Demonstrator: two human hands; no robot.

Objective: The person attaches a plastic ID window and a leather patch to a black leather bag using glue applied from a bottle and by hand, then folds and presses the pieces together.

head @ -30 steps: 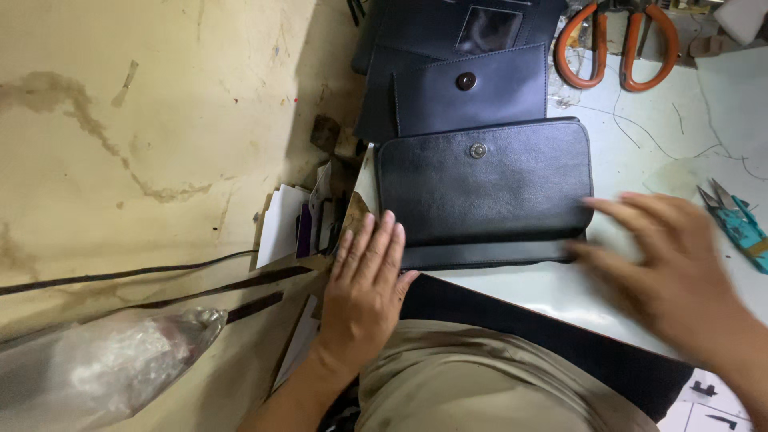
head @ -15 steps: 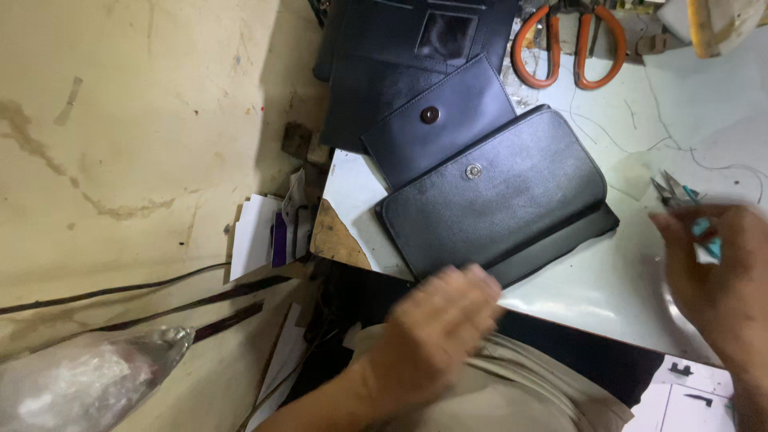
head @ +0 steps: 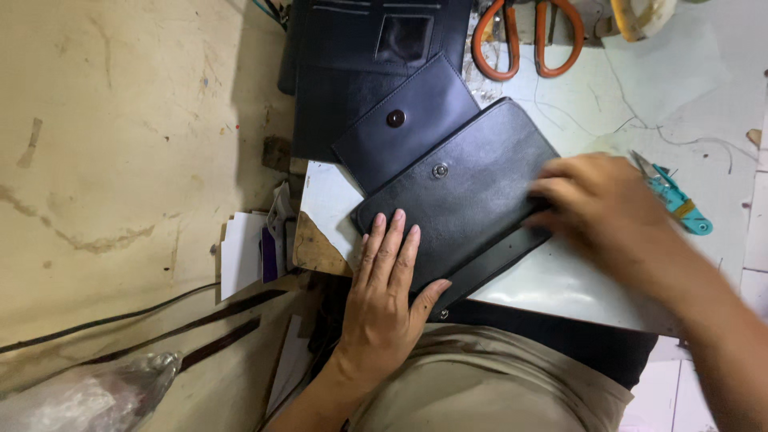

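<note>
A black leather wallet piece (head: pixel 468 188) with a metal snap lies tilted on the white work table (head: pixel 560 276). My left hand (head: pixel 392 296) rests flat on its near left corner, fingers spread. My right hand (head: pixel 608 212), blurred, presses on the wallet's right end. Beneath it lies a second dark piece (head: pixel 404 120) with a snap, and further back more dark panels (head: pixel 364 48).
Orange-handled scissors (head: pixel 524 36) lie at the back of the table. Small teal thread snips (head: pixel 676 200) sit right of my right hand. Loose threads cross the table. Papers (head: pixel 244 252) and a clear plastic bag (head: pixel 80 396) lie on the floor at left.
My left hand came back up onto the wallet's near corner. My right hand moved left from the teal snips onto the wallet's right end. The view shifted a little.
</note>
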